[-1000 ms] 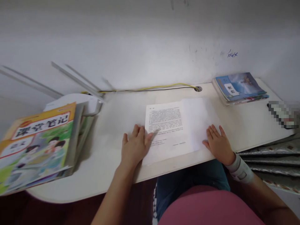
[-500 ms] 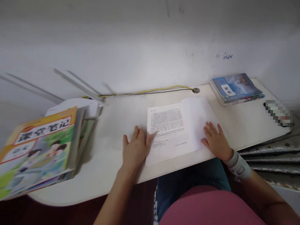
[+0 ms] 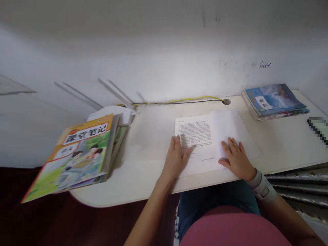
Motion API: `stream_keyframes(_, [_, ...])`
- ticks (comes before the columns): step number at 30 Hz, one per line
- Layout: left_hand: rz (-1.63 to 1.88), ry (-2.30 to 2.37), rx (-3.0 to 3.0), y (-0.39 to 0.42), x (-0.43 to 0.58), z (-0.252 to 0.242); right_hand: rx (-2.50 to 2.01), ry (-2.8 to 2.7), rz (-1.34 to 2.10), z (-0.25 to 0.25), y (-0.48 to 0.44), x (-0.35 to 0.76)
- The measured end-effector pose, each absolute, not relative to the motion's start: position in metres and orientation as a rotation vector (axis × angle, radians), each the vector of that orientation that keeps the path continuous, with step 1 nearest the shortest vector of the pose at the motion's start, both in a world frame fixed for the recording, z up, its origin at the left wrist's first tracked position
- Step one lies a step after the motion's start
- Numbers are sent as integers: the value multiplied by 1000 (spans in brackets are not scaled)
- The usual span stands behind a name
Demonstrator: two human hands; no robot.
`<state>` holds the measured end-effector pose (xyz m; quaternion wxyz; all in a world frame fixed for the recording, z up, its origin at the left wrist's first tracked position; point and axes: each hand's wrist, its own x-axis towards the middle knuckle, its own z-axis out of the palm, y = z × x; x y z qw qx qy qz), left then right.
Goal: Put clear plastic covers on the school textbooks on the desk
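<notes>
An open book [image 3: 197, 136] lies flat before me, its left page printed with small dark text and its right page blank white. On the left page's lower left part rests my left hand [image 3: 176, 159], open, the thumb pointing right across the paper. My right hand [image 3: 235, 157] lies open with fingers spread on the blank page near its lower right edge. A grey band is wrapped round my right wrist. Neither hand grips anything. Parts of the page under both hands are hidden.
At the left stands a stack of books [image 3: 82, 153] with a colourful top cover, in front of a white router [image 3: 125, 116] with antennas. A stack of blue-covered books [image 3: 278, 99] and a phone-like device [image 3: 320, 128] are on the right. Cables [image 3: 189, 100] run into a desk hole.
My left hand has moved right, from beside the book's left edge onto the printed page. The right hand stays on the blank page. The camera view has turned left.
</notes>
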<state>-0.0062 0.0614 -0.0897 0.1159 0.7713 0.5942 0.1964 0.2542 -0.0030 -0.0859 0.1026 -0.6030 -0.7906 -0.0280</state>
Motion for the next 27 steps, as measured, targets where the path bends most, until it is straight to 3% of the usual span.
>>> stream_keyframes(27, [756,1690,2145,65,-20,-98,-1907,-2280,-222,-80,-2,254])
